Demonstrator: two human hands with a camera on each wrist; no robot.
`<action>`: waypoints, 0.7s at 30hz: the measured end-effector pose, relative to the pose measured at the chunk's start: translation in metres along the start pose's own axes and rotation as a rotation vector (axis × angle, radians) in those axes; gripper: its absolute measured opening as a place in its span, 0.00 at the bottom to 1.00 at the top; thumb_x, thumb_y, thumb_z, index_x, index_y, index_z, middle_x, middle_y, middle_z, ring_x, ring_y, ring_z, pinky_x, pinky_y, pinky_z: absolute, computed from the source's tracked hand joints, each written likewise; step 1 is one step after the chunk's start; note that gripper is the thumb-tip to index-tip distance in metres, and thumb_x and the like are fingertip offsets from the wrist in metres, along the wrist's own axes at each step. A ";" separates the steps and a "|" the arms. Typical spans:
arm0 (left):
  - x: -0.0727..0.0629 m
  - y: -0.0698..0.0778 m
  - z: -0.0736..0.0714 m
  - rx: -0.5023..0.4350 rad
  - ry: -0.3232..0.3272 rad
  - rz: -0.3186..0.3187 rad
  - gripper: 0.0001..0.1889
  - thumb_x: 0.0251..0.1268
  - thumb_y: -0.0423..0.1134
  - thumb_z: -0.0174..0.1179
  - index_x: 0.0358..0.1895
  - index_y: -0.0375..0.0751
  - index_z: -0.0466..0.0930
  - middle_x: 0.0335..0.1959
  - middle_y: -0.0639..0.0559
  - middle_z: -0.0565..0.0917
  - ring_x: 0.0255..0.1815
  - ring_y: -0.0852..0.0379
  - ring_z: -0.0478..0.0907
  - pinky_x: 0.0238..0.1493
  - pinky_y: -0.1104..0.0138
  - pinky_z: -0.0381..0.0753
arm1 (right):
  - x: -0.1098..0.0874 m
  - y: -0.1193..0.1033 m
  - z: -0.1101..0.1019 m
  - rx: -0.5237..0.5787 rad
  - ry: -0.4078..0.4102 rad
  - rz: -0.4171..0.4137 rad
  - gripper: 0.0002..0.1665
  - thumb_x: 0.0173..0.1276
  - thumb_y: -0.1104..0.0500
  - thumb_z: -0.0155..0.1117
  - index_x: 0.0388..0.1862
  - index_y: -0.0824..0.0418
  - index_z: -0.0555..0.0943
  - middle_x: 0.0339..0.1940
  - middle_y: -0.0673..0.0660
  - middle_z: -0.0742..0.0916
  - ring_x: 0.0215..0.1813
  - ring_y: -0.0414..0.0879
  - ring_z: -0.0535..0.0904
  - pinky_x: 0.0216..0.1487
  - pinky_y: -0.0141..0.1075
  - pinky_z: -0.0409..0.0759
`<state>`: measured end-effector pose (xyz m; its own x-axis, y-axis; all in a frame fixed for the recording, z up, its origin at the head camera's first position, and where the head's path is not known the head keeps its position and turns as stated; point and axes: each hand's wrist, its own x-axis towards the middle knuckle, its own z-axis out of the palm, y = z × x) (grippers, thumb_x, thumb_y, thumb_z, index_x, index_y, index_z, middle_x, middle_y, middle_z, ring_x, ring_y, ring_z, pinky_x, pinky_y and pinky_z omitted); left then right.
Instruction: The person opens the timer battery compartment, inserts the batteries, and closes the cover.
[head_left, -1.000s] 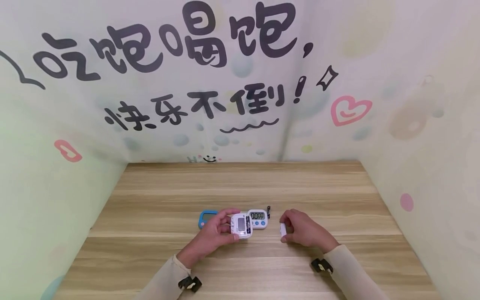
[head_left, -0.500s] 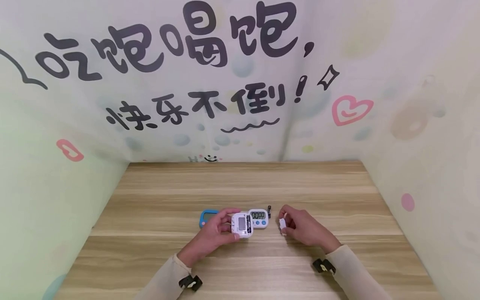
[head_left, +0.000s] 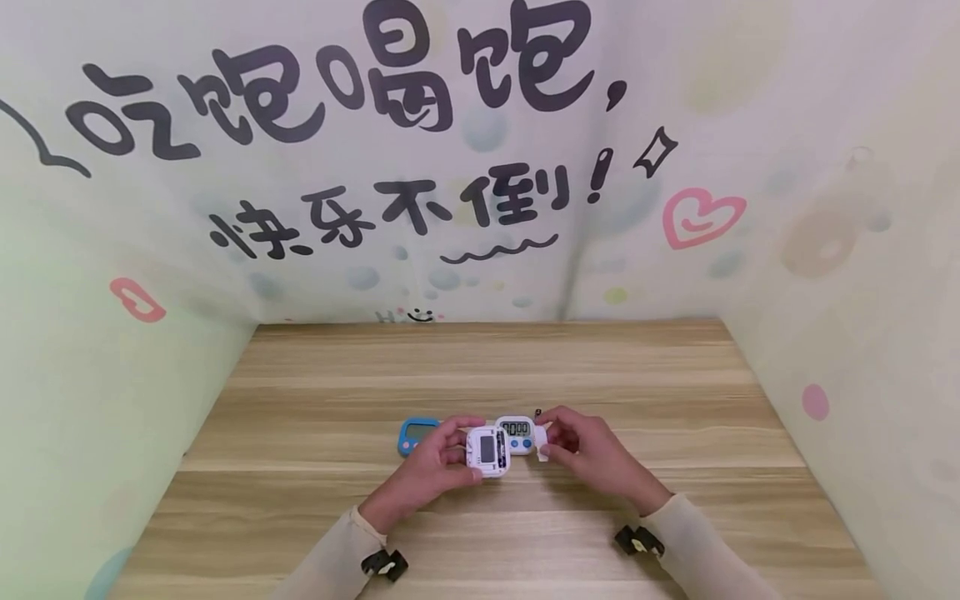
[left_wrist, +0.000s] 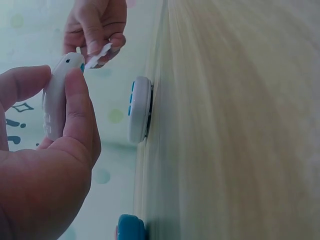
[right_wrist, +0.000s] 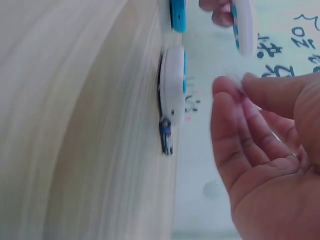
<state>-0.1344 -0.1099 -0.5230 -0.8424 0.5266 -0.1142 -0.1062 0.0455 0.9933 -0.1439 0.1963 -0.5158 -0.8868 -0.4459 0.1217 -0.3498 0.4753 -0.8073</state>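
My left hand (head_left: 423, 473) grips a white digital timer (head_left: 477, 463) by its edges, back side up. A dark battery (head_left: 502, 448) shows in the slot along its right side. My right hand (head_left: 603, 454) pinches a small white battery cover (head_left: 542, 443) between thumb and fingers, a short way right of the held timer. In the left wrist view the cover (left_wrist: 100, 55) is close to the end of the held timer (left_wrist: 57, 102). The right wrist view shows the cover (right_wrist: 235, 80) as a blur at the fingertips.
Behind the hands, a second white timer (head_left: 516, 428) with blue buttons lies on the wooden table (head_left: 480, 550), its display lit with zeros. To its left is a blue timer (head_left: 412, 435), partly behind my left hand. A loose battery (right_wrist: 166, 140) lies beside the white timer.
My right hand has turned the battery cover and brought it left, toward the held timer. My left hand has shifted slightly right with the timer still in its grip.
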 end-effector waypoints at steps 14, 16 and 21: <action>0.002 0.004 0.003 -0.017 -0.021 0.004 0.42 0.61 0.30 0.75 0.77 0.38 0.65 0.57 0.41 0.81 0.54 0.51 0.85 0.52 0.63 0.89 | 0.003 -0.027 0.022 0.259 0.060 -0.063 0.17 0.72 0.65 0.72 0.58 0.59 0.82 0.38 0.57 0.87 0.34 0.42 0.85 0.35 0.36 0.89; 0.001 0.006 0.005 -0.019 -0.021 0.004 0.41 0.61 0.30 0.75 0.77 0.39 0.65 0.57 0.42 0.80 0.54 0.51 0.85 0.52 0.63 0.89 | 0.003 -0.030 0.024 0.307 0.048 -0.040 0.17 0.72 0.67 0.71 0.57 0.61 0.82 0.39 0.60 0.86 0.33 0.44 0.86 0.36 0.40 0.90; 0.000 0.008 0.008 -0.006 -0.009 0.000 0.40 0.60 0.30 0.75 0.76 0.44 0.69 0.55 0.43 0.80 0.53 0.51 0.85 0.51 0.63 0.89 | 0.003 -0.033 0.028 0.353 0.036 0.021 0.16 0.71 0.69 0.70 0.57 0.64 0.82 0.40 0.63 0.85 0.31 0.44 0.87 0.34 0.44 0.91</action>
<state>-0.1310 -0.1024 -0.5148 -0.8377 0.5340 -0.1141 -0.1097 0.0401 0.9932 -0.1264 0.1577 -0.5048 -0.9048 -0.4092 0.1183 -0.2110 0.1894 -0.9590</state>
